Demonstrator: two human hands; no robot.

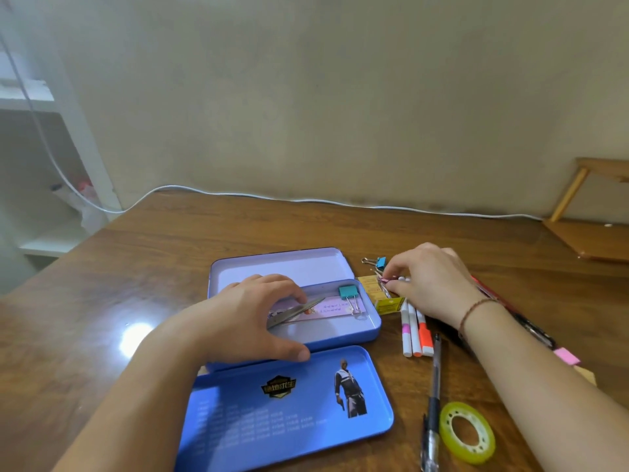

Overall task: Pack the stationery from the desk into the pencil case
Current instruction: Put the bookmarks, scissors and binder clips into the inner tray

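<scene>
An open blue tin pencil case lies mid-desk, its lid tipped back. Inside lie a ruler-like strip, scissors and a teal binder clip. My left hand grips the case's left part, thumb on the near rim. My right hand pinches a small pink binder clip on the desk, right of the case. Beside it are a blue binder clip, a yellow staple box, three white markers, a black pen and a tape roll.
A separate blue printed tray lies in front of the case. Red and black pens and pink sticky notes sit under my right forearm. A white cable runs along the wall. A wooden stand is at the far right.
</scene>
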